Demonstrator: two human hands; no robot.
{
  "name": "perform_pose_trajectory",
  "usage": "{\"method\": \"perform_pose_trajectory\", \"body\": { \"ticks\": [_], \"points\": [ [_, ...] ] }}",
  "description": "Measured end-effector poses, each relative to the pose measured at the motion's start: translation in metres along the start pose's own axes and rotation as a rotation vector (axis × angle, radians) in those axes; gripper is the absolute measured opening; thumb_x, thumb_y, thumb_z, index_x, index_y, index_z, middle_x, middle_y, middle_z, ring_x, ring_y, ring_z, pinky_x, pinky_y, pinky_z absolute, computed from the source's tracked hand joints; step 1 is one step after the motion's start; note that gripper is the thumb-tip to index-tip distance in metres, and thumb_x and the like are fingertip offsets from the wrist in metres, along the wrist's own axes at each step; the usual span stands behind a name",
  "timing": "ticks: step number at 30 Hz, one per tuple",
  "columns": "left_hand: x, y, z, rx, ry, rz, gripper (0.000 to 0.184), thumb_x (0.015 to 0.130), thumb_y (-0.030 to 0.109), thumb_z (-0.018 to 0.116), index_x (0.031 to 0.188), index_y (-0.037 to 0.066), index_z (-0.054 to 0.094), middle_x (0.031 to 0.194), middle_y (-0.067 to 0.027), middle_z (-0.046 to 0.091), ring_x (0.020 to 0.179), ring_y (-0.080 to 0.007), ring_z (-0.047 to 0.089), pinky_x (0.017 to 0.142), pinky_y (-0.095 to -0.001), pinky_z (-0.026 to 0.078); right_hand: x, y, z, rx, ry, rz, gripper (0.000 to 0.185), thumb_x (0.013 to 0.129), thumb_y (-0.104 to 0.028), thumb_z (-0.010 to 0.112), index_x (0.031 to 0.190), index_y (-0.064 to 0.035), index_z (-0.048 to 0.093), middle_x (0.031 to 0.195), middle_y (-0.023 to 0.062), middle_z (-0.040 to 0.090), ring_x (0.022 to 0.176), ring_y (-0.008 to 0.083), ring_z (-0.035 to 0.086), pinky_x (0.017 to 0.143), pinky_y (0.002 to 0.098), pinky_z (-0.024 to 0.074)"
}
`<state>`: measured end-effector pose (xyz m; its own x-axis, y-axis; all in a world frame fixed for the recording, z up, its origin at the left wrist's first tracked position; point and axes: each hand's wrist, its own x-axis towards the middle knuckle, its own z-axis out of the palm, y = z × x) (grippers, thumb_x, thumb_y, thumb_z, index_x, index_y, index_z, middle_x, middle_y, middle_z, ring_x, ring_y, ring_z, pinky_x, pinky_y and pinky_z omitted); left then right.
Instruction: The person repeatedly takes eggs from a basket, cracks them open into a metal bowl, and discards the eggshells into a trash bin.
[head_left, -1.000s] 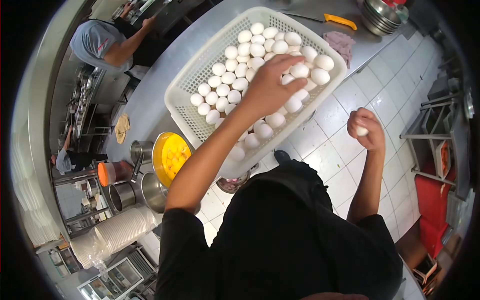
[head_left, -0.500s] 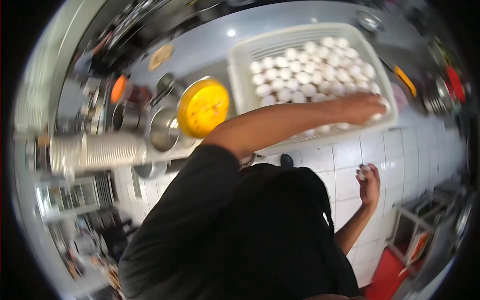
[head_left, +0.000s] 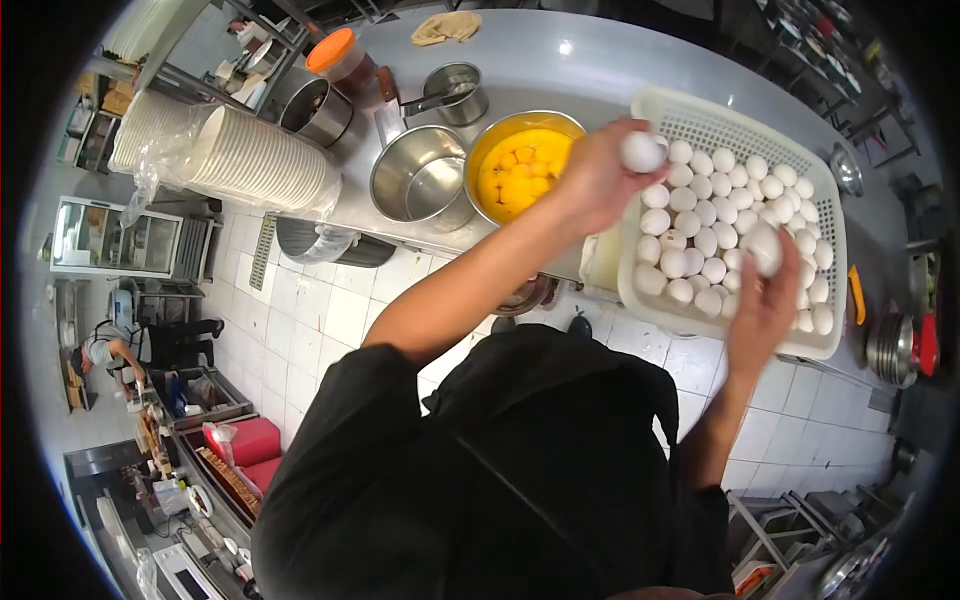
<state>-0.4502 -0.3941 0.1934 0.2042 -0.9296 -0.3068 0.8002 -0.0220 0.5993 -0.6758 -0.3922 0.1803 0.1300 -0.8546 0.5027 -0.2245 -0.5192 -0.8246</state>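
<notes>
My left hand [head_left: 598, 180] is closed around a white egg [head_left: 643, 152] above the left edge of a white plastic crate [head_left: 722, 118]. Rows of white eggs [head_left: 705, 212] fill much of the crate. Over its right half, another white egg [head_left: 764, 246] sits in the fingers of my right hand [head_left: 766, 308]. Beside the crate on the left stands a metal pot [head_left: 471, 180] holding cracked eggs [head_left: 516, 168], their yolks showing. My left forearm passes just in front of this pot.
An unfilled metal pot [head_left: 405, 180], a small saucepan [head_left: 462, 105] and an orange-lidded container [head_left: 335, 55] stand on the steel counter [head_left: 590, 60]. Stacked white tubs [head_left: 265, 165] lie at left. A yellow-handled tool [head_left: 857, 295] is right of the crate. Another person [head_left: 110, 345] bends far left.
My left hand has drawn back from the crate's far right to its left edge with an egg. My right hand has risen from beside my body to over the crate. The view has turned.
</notes>
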Motion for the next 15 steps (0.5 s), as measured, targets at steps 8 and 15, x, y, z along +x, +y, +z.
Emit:
{"method": "perform_pose_trajectory", "body": {
  "ticks": [8,15],
  "points": [
    [-0.010,0.047,-0.101,-0.135,0.142,0.047,0.026,0.103,0.016,0.036,0.112,-0.005,0.048,0.109,-0.0175,0.053,0.102,-0.0282,0.057,0.094,-0.0418,0.052,0.001,-0.062,0.160,-0.009,-0.095,-0.368,0.040,0.091,-0.010,0.067,0.127,0.0008,0.056,0.120,0.0179,0.061,0.102,0.0283,0.061,0.080,0.0329,0.0497],
    [-0.008,0.054,-0.126,-0.170,0.035,0.029,0.024,0.102,0.016,0.040,0.116,-0.002,0.049,0.110,-0.0135,0.054,0.101,-0.0262,0.057,0.088,-0.0424,0.052,-0.014,-0.048,0.215,-0.190,-0.002,-0.492,0.040,0.092,-0.014,0.065,0.129,-0.0020,0.055,0.125,0.0182,0.060,0.107,0.0326,0.057,0.091,0.0401,0.0442]
  ]
}}
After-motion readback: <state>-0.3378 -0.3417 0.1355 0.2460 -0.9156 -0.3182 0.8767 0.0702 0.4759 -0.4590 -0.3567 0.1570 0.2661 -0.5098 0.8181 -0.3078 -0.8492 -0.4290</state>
